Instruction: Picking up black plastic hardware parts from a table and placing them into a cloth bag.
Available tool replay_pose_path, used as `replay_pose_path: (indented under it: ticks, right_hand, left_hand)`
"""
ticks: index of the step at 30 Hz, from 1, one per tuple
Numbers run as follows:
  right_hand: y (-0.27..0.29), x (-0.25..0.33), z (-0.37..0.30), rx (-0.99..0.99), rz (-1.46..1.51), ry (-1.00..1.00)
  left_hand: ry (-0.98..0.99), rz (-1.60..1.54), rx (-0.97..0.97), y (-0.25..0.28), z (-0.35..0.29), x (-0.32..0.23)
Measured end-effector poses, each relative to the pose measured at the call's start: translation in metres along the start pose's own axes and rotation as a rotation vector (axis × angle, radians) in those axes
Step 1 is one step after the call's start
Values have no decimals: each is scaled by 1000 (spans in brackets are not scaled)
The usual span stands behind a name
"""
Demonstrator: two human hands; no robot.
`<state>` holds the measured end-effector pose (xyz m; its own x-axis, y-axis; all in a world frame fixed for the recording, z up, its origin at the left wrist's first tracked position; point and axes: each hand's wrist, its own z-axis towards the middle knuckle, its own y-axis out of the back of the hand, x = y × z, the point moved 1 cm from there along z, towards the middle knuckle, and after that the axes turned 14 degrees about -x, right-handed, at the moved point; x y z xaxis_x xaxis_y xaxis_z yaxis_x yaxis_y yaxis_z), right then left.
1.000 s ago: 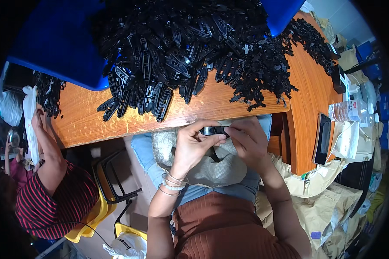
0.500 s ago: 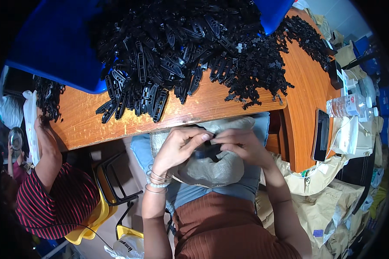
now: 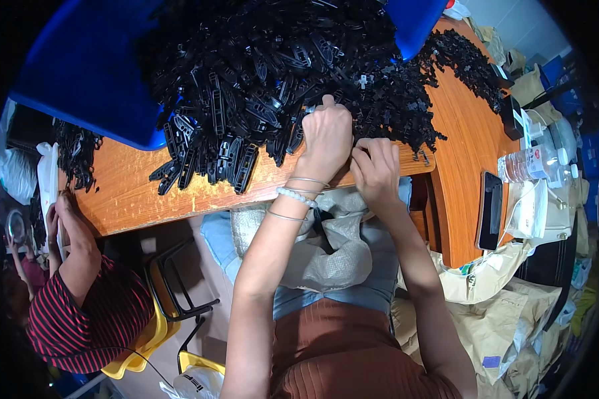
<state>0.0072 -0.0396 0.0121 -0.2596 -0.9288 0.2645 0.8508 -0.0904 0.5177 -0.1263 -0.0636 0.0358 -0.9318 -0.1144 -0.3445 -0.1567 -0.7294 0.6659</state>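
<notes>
In the head view, the left hand (image 3: 327, 130) reaches over the worktop (image 3: 130, 183) into the near edge of the heap of long black parts (image 3: 246, 80); its back hides the fingertips, so I cannot tell whether it grips a part; the right hand (image 3: 377, 169) rests just beside it at the front edge of the worktop, fingers curled, below the small black pieces (image 3: 406, 120); whether anything is pinched under them cannot be told either.

The heap is steep and tangled, so a part pulled from its foot could drag neighbours along and make the pile slump; the long parts at the lower left lie near the front edge, and a knock from the left forearm might tip them over it; the pale woven sack (image 3: 326, 263) gapes on the lap below, so a dropped piece could vanish into its folds; the bracelets (image 3: 298, 194) on the left wrist could snag a protruding end; with long and small parts meeting beside the hands, a careless sweep could mix them; the hands are close enough to bump, and a loosely held small piece would probably slip.
</notes>
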Motion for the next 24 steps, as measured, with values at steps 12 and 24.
replay_pose_path:
  ticks: [12,24]
  right_hand:
    - [-6,-6,-10,-166,90,-126]
    - [-15,11,0,-86,65,-40]
  left_hand:
    - [650,-481,-116,36,-44,-1]
    - [1041,-1051,-89,69,-98,4]
